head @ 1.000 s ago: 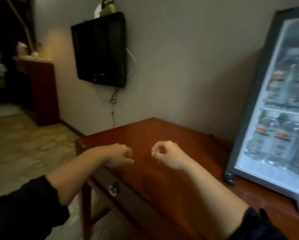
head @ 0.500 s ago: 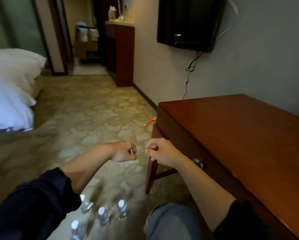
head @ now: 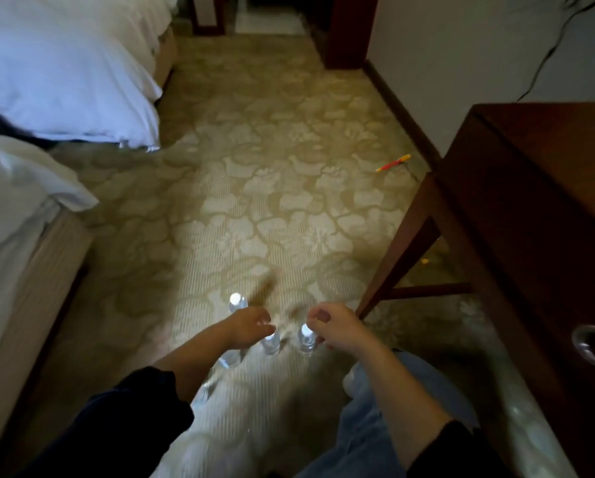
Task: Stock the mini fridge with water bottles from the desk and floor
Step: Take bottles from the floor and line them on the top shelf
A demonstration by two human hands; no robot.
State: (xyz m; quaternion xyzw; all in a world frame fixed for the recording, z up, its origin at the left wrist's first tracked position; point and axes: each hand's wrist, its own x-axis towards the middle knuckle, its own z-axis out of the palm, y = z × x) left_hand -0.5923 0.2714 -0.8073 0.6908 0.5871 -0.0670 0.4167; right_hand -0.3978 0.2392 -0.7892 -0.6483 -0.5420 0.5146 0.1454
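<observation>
Left hand and right hand, side by side low at centre, above the carpet. Both have their fingers curled loosely inward, with nothing seen inside them; blur softens the fingertips.

Water bottles stand upright on the carpet under the hands, seen from above as pale caps:
- The first bottle is at 11 o'clock from the left hand, partly covered by its knuckles.
- The second bottle is between the two hands.
- The third bottle is just beside the right hand at its 8 o'clock. Whether the fingers touch it cannot be told.
- The fourth bottle shows only in part beneath the left forearm. Blurred clear shapes toward 7 o'clock of it cannot be counted.

The desk at 3 o'clock is cut off by the right edge, as is its drawer handle. The bed is at 10 o'clock. A pen on the carpet at 1 o'clock is too small to make out.
</observation>
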